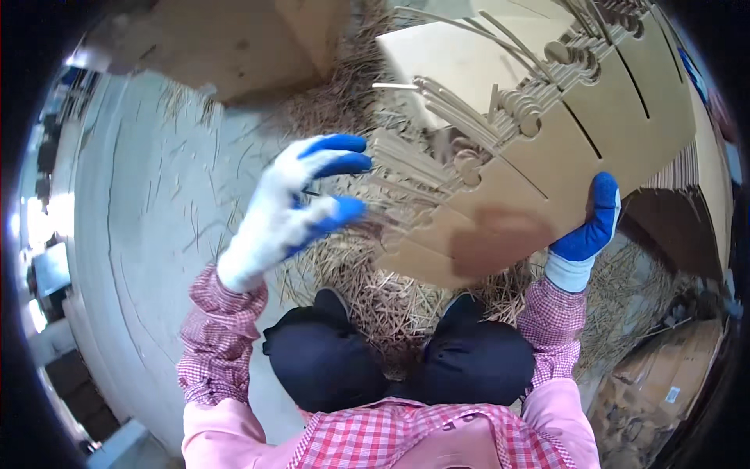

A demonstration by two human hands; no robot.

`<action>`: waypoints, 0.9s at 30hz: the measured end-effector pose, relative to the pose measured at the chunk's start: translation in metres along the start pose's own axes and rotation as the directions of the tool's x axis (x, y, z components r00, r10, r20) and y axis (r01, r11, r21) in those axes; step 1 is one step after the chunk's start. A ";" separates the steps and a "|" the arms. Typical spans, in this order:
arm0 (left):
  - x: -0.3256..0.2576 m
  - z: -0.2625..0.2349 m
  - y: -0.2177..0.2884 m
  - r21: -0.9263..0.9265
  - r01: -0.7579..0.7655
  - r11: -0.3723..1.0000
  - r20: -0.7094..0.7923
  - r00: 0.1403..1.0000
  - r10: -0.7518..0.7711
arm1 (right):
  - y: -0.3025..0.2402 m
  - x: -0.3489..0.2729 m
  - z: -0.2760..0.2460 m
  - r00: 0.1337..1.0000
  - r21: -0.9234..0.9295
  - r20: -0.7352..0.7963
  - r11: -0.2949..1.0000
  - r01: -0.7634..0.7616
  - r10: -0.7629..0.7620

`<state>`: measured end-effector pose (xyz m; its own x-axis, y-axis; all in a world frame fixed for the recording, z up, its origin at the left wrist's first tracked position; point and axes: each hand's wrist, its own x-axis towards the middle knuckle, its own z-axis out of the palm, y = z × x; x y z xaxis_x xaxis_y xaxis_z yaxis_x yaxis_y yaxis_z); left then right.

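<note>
A stack of brown die-cut cardboard sheets (641,148) stands tilted in front of me, with long slots cut into it. Narrow cardboard strips (457,113) and small round tabs (530,123) stick out along its upper left edge. My right hand (587,230), in a white glove with blue coating, grips the stack's lower right edge, its thumb on the front face. Beside the lower left end of the strips is my left hand (285,195), gloved the same way. Its fingers are spread, and I see nothing held in them.
Cardboard scrap strips (391,301) cover the floor between my feet and beyond. A large brown carton (234,51) stands at the far left. More stacked cardboard (711,156) rises at the right, above a crumpled, taped carton (656,383). Pale grey floor (148,227) extends on the left.
</note>
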<state>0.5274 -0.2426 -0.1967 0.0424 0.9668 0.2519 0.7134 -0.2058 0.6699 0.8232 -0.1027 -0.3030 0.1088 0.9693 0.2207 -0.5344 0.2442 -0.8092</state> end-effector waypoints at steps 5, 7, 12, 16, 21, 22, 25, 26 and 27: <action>-0.025 0.022 -0.011 0.160 0.017 0.987 -0.210 0.978 0.018 | 0.004 -0.026 0.029 0.945 -0.305 0.282 0.919 0.250 -0.164; -0.017 0.025 -0.009 -0.359 0.174 0.917 -0.200 0.945 -0.258 | 0.005 -0.028 0.045 0.923 -0.381 0.355 0.878 0.290 -0.151; -0.031 0.034 -0.046 -0.670 0.334 0.663 -0.172 0.799 -0.576 | 0.022 -0.043 0.077 0.861 -0.413 0.487 0.830 0.376 -0.148; -0.036 0.055 -0.073 -0.744 0.242 0.622 -0.243 0.770 -0.590 | 0.035 -0.040 0.080 0.835 -0.472 0.519 0.753 0.458 -0.182; -0.056 0.049 -0.176 -0.835 -0.390 -0.389 -0.207 0.876 -0.436 | 0.033 -0.053 0.088 0.955 -0.234 0.279 0.972 -0.035 0.102; -0.054 0.036 -0.165 -0.776 -0.425 -0.467 -0.267 0.891 -0.367 | 0.031 -0.055 0.086 0.958 -0.168 0.246 0.980 -0.108 0.148; -0.053 0.024 -0.123 -0.958 -0.023 0.285 -0.234 0.635 -0.736 | 0.034 -0.048 0.070 0.967 -0.172 0.213 0.980 -0.104 0.140; -0.054 0.027 -0.117 -0.924 0.056 0.379 -0.209 0.756 -0.620 | 0.034 -0.044 0.066 0.974 -0.214 0.195 0.974 -0.072 0.115; -0.057 0.029 -0.111 -0.870 0.127 0.476 -0.151 0.851 -0.502 | 0.035 -0.044 0.061 0.980 -0.259 0.172 0.964 -0.055 0.102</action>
<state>0.4657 -0.2708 -0.3056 -0.4282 0.9036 -0.0165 -0.2635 -0.1074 0.9587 0.7487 -0.1384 -0.3077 -0.0926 0.9695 0.2271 -0.3039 0.1897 -0.9336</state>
